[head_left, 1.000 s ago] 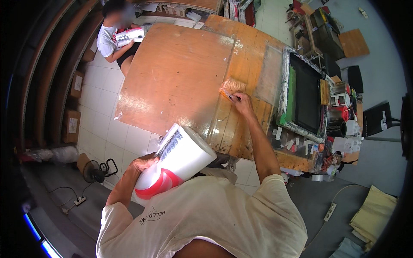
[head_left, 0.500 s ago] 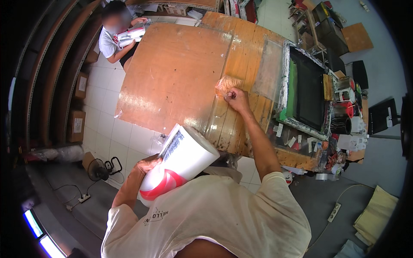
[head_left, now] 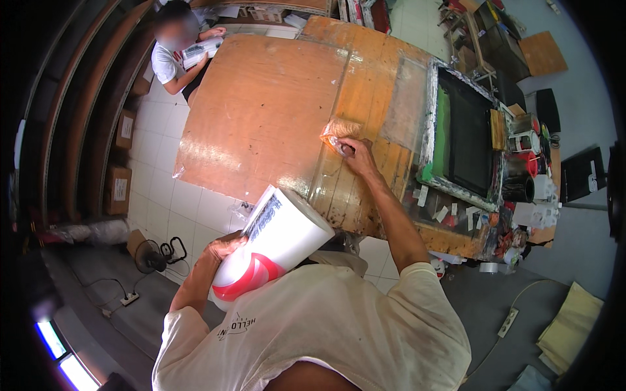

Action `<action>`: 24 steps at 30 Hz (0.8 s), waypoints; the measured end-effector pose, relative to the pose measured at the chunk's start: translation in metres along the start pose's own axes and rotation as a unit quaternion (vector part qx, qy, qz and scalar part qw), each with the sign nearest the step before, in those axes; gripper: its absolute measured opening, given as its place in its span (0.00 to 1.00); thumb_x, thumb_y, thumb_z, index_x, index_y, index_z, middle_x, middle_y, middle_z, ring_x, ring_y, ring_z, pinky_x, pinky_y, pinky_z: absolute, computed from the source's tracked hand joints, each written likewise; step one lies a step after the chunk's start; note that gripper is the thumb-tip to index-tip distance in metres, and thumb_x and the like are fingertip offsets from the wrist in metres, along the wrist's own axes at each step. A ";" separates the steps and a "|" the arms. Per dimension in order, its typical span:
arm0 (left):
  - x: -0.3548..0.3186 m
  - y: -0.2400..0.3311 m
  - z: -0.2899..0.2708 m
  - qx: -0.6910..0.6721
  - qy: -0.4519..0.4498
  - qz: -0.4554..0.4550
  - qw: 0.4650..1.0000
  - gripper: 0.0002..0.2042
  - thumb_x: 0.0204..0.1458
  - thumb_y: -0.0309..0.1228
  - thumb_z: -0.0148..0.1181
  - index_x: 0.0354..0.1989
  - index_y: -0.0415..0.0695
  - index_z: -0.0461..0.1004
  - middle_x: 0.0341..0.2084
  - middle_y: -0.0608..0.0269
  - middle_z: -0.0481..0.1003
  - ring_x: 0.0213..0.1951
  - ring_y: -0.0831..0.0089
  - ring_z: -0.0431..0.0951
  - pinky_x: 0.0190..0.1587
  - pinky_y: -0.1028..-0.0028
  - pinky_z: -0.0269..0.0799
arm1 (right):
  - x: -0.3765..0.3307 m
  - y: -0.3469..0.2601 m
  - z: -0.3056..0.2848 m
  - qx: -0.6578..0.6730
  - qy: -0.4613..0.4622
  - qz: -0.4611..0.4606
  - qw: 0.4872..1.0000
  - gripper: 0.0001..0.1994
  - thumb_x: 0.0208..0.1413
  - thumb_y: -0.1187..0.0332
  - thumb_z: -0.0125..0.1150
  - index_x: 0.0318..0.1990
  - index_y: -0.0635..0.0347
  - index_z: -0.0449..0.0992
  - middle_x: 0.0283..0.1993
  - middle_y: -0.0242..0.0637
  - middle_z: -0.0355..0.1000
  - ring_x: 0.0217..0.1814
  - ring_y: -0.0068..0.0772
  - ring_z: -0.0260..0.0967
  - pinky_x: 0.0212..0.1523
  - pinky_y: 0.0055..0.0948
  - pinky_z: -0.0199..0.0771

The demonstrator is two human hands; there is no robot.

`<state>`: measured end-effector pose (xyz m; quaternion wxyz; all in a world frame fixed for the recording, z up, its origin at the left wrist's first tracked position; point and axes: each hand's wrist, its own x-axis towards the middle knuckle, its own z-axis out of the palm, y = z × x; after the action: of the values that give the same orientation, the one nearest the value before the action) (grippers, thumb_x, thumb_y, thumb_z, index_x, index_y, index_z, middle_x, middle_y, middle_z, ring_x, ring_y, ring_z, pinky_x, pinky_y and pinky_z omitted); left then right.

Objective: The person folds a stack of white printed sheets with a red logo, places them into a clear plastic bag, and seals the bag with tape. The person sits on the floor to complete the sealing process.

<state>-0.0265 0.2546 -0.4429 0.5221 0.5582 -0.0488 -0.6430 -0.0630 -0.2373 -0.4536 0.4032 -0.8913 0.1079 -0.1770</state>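
Against my chest leans a thick roll of white sheets [head_left: 287, 228] with a red swirl and dark print on it. My left hand [head_left: 228, 246] is closed round its left side. Over the wooden table [head_left: 261, 117], my right hand [head_left: 356, 154] pinches the near edge of a small crinkled clear plastic packet [head_left: 338, 132]. Something orange shows in or through the packet; its contents are hard to make out. The packet sits by the edge where the smooth board meets the slatted planks.
At the table's right lies a screen-printing frame [head_left: 463, 137] with a dark mesh, beside several ink cans [head_left: 520, 166]. A co-worker [head_left: 175, 68] at the far left holds a similar white roll [head_left: 201, 52]. Shelves [head_left: 78, 98] line the left; a fan [head_left: 149, 257] stands on the floor.
My right hand and the packet have shifted slightly to the left, and the packet's shape has changed in my fingers. The co-worker's roll has turned, its red patch no longer showing.
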 end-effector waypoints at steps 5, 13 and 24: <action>-0.010 0.035 0.025 -0.052 0.017 -0.020 0.998 0.25 0.57 0.56 0.57 0.45 0.44 0.67 0.32 0.73 0.62 0.34 0.83 0.59 0.35 0.80 0.60 | 0.000 -0.010 0.000 -0.091 -0.056 -0.029 0.994 0.15 0.50 0.77 0.56 0.39 0.46 0.85 0.31 0.36 0.77 0.38 0.37 0.75 0.46 0.37 0.66; -0.008 0.022 0.005 -0.032 -0.039 0.009 0.999 0.28 0.57 0.56 0.56 0.51 0.43 0.66 0.33 0.73 0.62 0.34 0.83 0.59 0.36 0.80 0.60 | 0.002 -0.009 0.005 -0.206 -0.059 -0.130 0.968 0.13 0.49 0.74 0.57 0.37 0.43 0.84 0.38 0.33 0.74 0.42 0.38 0.72 0.45 0.45 0.65; -0.011 0.021 -0.012 -0.086 -0.041 -0.053 0.994 0.24 0.58 0.52 0.58 0.51 0.45 0.67 0.36 0.73 0.65 0.38 0.82 0.63 0.43 0.77 0.64 | 0.012 -0.017 0.009 -0.123 -0.066 -0.059 0.988 0.20 0.51 0.75 0.53 0.53 0.50 0.77 0.51 0.42 0.71 0.51 0.50 0.71 0.50 0.41 0.74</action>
<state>-0.0061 0.2590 -0.4261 0.5309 0.4863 0.0152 -0.6938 -0.0475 -0.2239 -0.4438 0.2856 -0.9487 0.0495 -0.1263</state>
